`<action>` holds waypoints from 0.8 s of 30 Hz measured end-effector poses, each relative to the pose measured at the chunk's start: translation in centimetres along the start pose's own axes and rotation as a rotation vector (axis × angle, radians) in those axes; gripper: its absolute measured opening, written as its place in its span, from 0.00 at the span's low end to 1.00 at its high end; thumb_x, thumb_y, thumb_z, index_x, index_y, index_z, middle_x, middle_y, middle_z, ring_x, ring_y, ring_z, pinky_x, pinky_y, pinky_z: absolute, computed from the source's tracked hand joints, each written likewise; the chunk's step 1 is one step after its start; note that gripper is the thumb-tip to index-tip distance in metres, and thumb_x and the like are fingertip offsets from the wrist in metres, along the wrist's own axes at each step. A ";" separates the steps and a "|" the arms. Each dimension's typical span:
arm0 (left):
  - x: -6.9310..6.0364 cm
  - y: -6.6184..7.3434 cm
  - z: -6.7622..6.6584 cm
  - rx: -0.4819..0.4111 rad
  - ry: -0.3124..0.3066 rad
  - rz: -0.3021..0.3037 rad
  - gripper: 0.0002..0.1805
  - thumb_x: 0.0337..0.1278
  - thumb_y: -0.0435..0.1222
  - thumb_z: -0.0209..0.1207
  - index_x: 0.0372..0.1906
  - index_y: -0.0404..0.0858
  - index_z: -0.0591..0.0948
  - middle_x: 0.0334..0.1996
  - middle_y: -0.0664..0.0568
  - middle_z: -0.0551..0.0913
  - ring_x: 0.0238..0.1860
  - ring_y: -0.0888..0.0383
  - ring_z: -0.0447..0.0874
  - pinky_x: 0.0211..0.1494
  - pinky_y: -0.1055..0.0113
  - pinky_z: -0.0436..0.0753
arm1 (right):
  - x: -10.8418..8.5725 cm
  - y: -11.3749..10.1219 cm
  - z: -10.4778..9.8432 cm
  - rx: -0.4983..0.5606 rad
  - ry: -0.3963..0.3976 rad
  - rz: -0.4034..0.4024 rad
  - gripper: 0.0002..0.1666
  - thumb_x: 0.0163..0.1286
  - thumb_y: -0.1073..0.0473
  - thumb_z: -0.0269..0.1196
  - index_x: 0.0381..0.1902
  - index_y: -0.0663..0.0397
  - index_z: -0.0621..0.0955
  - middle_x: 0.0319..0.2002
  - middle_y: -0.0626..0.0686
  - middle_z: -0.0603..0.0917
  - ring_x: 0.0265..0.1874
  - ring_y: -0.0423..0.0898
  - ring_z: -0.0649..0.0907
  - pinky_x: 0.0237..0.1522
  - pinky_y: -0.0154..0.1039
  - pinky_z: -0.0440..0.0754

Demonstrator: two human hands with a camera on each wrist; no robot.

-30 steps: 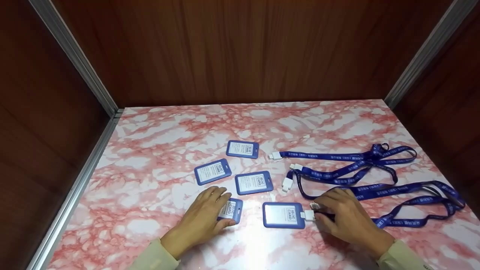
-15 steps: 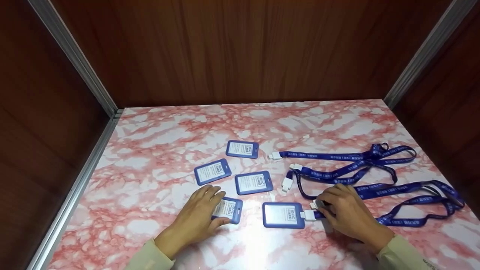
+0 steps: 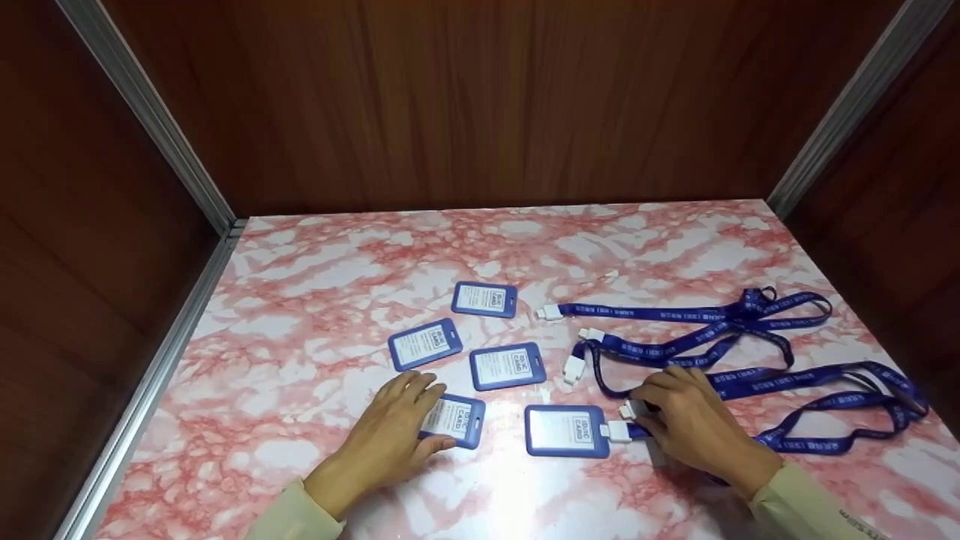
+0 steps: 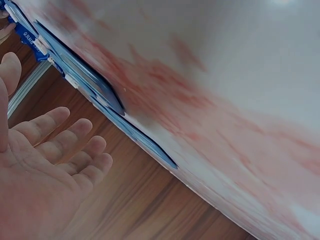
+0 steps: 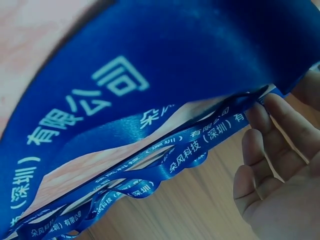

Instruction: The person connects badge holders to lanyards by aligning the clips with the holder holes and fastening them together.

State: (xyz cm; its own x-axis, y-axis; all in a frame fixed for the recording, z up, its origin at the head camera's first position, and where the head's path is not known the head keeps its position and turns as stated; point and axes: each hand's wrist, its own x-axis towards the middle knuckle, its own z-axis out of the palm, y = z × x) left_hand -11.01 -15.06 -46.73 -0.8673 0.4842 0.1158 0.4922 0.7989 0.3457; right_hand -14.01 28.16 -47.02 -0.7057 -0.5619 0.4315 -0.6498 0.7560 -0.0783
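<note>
My left hand [image 3: 386, 427] hovers over the left part of a blue-framed badge holder [image 3: 459, 421], its fingers loosely spread and holding nothing. In the left wrist view the palm of the left hand [image 4: 45, 165] appears apart from the badge holders [image 4: 80, 65]. With thumb and fingers, my right hand [image 3: 694, 427] pinches a blue lanyard close to its white clip [image 3: 628, 409]. That lanyard's strap [image 5: 285, 45] crosses the right wrist view, passing between the thumb and fingers. Just left of it lies a badge holder [image 3: 551, 431] hooked to another white clip [image 3: 619, 430].
Beyond the hands lie three more badge holders, an upper one [image 3: 484, 299], a left one [image 3: 425, 344] and a middle one [image 3: 508, 366]. Blue lanyards [image 3: 645, 312] with white clips sprawl across the right of the marbled table [image 3: 337, 255]. Wooden panels [image 3: 480, 105] enclose it.
My left hand has shifted slightly left and toward me, uncovering more of the badge holder under it. My right hand stays nearly in place, with the lanyard's white clip now showing more clearly.
</note>
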 end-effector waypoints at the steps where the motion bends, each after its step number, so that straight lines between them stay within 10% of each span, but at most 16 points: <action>1: 0.0 0.0 0.0 0.002 -0.002 0.001 0.42 0.64 0.59 0.62 0.72 0.35 0.71 0.72 0.40 0.69 0.75 0.36 0.61 0.77 0.40 0.59 | 0.0 0.0 0.0 0.002 0.001 -0.005 0.17 0.48 0.63 0.81 0.37 0.49 0.89 0.36 0.46 0.88 0.38 0.47 0.80 0.41 0.45 0.72; 24: 0.1 -0.2 0.2 -0.004 -0.008 -0.008 0.42 0.64 0.60 0.62 0.72 0.36 0.72 0.72 0.40 0.70 0.76 0.37 0.61 0.78 0.41 0.58 | -0.2 -0.4 -0.1 0.024 -0.027 0.031 0.18 0.48 0.66 0.81 0.37 0.49 0.87 0.36 0.46 0.88 0.38 0.45 0.82 0.41 0.42 0.67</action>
State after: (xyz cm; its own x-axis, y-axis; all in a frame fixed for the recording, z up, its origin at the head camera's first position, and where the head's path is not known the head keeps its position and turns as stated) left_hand -11.12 -15.09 -46.98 -0.8706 0.4807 0.1052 0.4848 0.8012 0.3507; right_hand -13.57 28.04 -47.02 -0.7330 -0.5470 0.4043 -0.6335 0.7655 -0.1127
